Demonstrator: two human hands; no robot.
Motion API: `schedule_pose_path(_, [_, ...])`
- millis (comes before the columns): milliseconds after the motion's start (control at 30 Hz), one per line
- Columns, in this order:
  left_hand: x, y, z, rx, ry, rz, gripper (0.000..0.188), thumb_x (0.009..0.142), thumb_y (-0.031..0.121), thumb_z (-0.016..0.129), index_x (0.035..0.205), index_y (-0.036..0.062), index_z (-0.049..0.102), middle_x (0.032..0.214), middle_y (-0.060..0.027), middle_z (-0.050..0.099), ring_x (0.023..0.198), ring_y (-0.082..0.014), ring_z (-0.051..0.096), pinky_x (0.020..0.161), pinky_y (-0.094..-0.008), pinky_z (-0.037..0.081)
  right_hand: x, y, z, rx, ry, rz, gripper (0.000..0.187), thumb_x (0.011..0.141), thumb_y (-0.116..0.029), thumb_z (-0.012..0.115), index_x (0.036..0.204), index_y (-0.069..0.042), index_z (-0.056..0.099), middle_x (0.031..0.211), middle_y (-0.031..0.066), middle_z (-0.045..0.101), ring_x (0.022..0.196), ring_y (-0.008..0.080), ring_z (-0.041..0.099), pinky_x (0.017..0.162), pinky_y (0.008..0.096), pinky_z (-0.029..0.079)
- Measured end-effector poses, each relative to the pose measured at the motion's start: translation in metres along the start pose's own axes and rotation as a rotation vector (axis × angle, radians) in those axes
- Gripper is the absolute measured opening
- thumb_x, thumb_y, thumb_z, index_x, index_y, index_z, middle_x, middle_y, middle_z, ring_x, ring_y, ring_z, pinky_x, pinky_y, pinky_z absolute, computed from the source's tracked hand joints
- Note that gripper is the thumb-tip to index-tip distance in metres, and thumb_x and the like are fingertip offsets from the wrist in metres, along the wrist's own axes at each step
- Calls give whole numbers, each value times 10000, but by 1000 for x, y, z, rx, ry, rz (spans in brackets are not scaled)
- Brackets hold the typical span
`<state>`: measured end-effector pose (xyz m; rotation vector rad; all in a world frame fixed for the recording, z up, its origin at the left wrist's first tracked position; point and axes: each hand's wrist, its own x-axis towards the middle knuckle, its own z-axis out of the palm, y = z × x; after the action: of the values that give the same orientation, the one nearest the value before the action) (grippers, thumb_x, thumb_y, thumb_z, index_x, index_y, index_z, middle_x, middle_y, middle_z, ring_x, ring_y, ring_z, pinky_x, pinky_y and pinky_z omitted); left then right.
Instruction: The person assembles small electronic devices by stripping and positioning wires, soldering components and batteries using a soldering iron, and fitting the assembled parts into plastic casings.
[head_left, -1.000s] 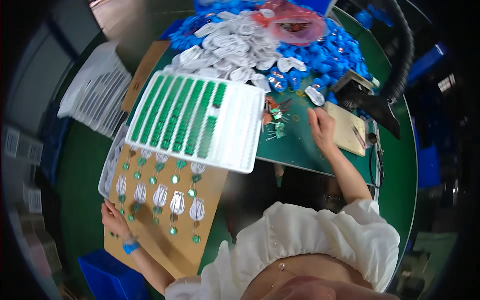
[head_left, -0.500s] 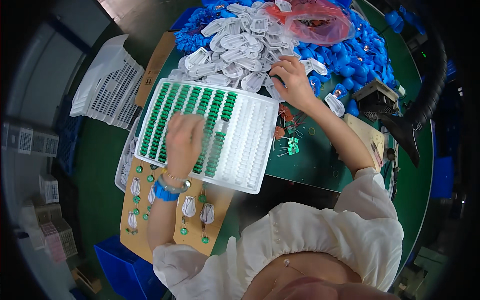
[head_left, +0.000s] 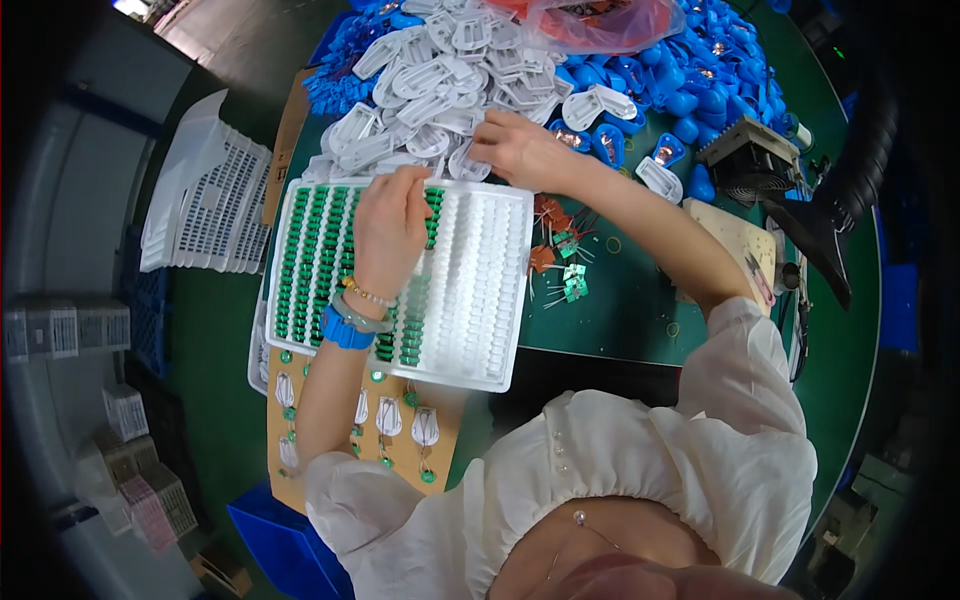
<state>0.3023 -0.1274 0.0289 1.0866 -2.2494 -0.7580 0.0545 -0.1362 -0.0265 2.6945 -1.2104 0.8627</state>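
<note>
Fingers of the left hand [head_left: 388, 225] bunch over the tray [head_left: 525, 240]; those of the right hand [head_left: 522, 152] curl at white casings [head_left: 425, 95] past its far edge; whether they pinch anything, I cannot tell. Green parts [head_left: 302, 262] fill the tray's left rows; circuit boards [head_left: 573, 284] lie right of it.

no legible txt or nos.

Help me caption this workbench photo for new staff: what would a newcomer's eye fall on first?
Probably the heap of white plastic pieces at the far side of the green table, with blue pieces heaped to its right. Next, the white tray nearer by, with rows of green parts on its left side; the left hand is over it, the right hand beyond it.
</note>
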Motion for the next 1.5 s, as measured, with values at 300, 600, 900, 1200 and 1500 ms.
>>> schedule_pose_path(300, [-32, -35, -3, 140, -95, 234, 167, 748, -23, 628, 907, 27, 624, 931, -122, 586, 925, -314, 564, 795, -401, 468, -70, -56, -76, 351, 118, 594, 125, 949, -102, 536, 1036, -19, 572, 864, 63, 583, 762, 158, 551, 721, 267, 428])
schedule_pose_path(600, [-24, -26, 8, 422, -142, 389, 256, 666, -42, 721, 825, 14, 529, 842, -121, 487, 838, -324, 505, 728, -400, 428, -231, -81, -136, 21, 563, 1151, 153, 977, -139, 461, 1057, -56, 563, 782, 34, 522, 759, 117, 495, 694, 262, 412])
schedule_pose_path(900, [-6, -19, -5, 325, -400, 306, 300, 676, -20, 765, 794, 0, 489, 767, -99, 484, 662, -241, 530, 583, -334, 441, -253, -51, -150, -468, 230, 913, 96, 894, -72, 553, 985, -54, 577, 963, 148, 596, 897, 364, 568, 761, 432, 457])
schedule_pose_path(1200, [1, -24, -17, 230, -412, 66, 173, 778, -16, 702, 865, 15, 555, 806, -22, 586, 760, -106, 565, 667, -249, 482, -299, -132, -172, -325, 542, 774, 136, 781, 48, 634, 910, 7, 627, 903, 113, 635, 865, 315, 591, 771, 370, 480])
schedule_pose_path(1500, [-20, 99, 35, -340, -160, -68, 152, 828, -14, 682, 935, 33, 583, 840, -22, 614, 783, -93, 605, 753, -216, 490, -274, -82, -169, -279, 368, 694, 303, 745, -11, 690, 1040, -10, 619, 1011, 110, 623, 1013, 314, 548, 864, 380, 478])
